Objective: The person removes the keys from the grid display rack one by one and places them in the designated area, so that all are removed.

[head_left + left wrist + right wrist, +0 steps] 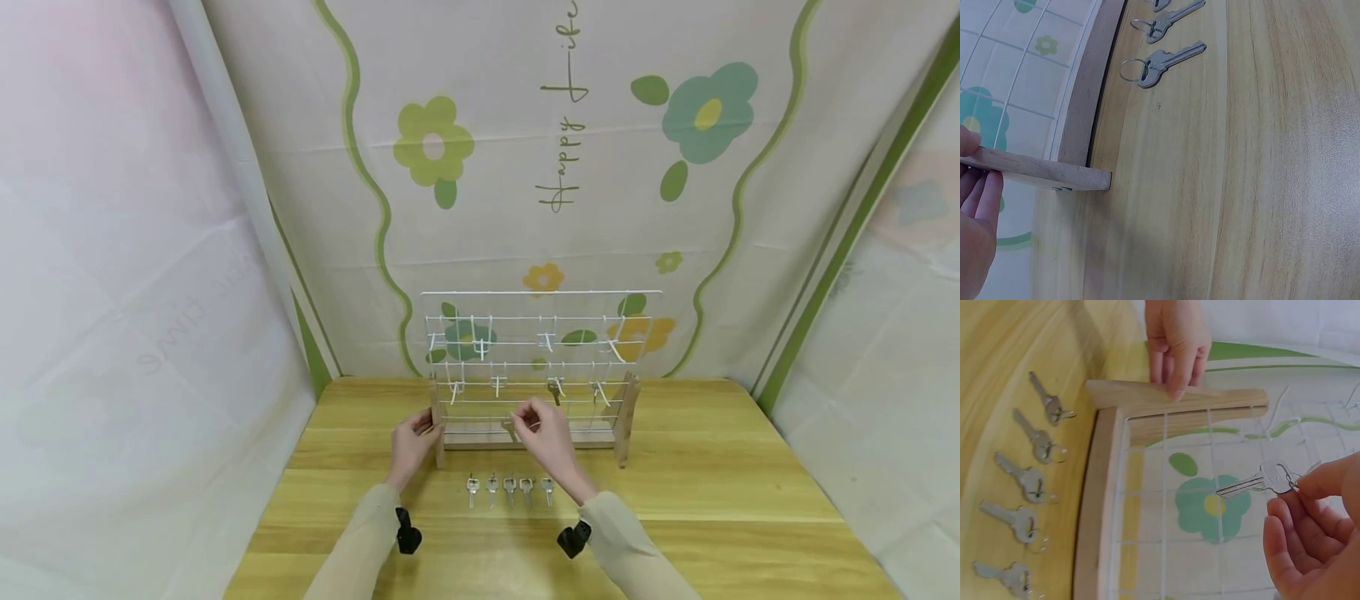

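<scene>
A white wire rack (540, 292) with hooks stands in a wooden frame. My left hand (411, 446) grips the frame's left side post (1079, 177), thumb on one face and fingers on the other. In the right wrist view, my right hand (1316, 531) pinches the small ring of a silver key (1270, 477) between thumb and forefinger. That key dangles in front of the lower wires, below the hooks. Another key (554, 392) hangs from a lower-row hook. Several silver keys (510, 487) with rings lie in a row on the table before the rack.
The wooden table (697, 500) extends to both sides of the rack. Behind it hangs a flower-printed cloth (495, 217), with more cloth at the left (150, 292) and right. Two rows of white hooks (547, 340) stick out toward me.
</scene>
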Demonstrator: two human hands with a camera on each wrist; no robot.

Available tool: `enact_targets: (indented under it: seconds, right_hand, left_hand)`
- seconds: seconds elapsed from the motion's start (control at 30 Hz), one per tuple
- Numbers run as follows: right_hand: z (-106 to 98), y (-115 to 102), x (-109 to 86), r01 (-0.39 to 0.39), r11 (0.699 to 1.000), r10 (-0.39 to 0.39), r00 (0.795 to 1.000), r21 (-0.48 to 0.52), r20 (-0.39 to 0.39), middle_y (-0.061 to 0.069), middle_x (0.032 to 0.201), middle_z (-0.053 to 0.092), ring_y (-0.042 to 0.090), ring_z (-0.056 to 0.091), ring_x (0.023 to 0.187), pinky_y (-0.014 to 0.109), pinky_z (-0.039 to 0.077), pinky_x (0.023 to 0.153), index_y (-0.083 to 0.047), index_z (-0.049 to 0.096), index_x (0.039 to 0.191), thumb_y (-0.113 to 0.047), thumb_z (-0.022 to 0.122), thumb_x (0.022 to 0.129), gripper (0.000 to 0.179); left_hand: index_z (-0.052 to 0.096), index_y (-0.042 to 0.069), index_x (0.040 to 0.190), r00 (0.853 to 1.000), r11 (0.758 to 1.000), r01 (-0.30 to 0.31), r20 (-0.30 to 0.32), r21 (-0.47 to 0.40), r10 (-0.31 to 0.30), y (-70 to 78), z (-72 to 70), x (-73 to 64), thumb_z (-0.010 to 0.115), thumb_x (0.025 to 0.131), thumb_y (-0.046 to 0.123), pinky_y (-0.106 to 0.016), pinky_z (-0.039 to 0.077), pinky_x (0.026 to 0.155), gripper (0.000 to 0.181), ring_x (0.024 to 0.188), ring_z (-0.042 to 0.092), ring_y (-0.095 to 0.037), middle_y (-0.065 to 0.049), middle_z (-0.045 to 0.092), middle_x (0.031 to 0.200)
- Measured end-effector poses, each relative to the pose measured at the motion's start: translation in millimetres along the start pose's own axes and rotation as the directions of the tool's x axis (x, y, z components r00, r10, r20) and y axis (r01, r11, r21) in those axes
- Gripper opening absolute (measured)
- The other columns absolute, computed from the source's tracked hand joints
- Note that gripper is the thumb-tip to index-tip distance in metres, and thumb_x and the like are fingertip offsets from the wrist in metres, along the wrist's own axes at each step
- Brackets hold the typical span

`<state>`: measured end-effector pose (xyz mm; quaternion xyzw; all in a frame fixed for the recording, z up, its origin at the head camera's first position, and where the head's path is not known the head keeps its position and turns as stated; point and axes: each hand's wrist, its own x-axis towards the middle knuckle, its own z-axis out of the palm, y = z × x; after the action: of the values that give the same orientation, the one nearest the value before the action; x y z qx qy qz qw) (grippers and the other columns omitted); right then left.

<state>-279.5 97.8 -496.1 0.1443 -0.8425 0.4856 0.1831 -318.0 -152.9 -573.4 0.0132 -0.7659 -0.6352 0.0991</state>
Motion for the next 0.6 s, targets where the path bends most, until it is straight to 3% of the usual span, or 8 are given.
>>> enact_targets:
  seconds: [0.23,0.6]
  right_hand:
    - [-7.3,30.6,-16.3,-0.106,0.993,0.106,0.994,-0.043,0.008,0.008,0.079,0.07,0.007,0.06,0.069,0.015,0.055,0.061,-0.002,0.067,0.084,-0.005,0.069,0.088,0.006]
    - [-21.5,79.9,-40.4,-0.255,0.959,0.256,0.967,-0.122,-0.007,0.006,0.078,0.069,0.006,0.058,0.068,0.014,0.05,0.059,-0.005,0.066,0.08,-0.003,0.069,0.082,0.005]
  left_hand:
    - [0.062,-0.009,0.127,1.0,1.0,0.002,0.0,0.011,-0.002,-1.3,0.6,1.0,0.072,0.087,-0.002,-0.032,0.06,0.094,0.042,0.119,0.064,-0.041,-0.03,0.064,0.127]
    - [0.058,-0.013,0.128,1.0,1.0,-0.016,0.012,0.007,0.016,3.1,0.7,-2.7,0.069,0.089,-0.001,-0.035,0.059,0.097,0.042,0.12,0.062,-0.044,-0.034,0.061,0.128]
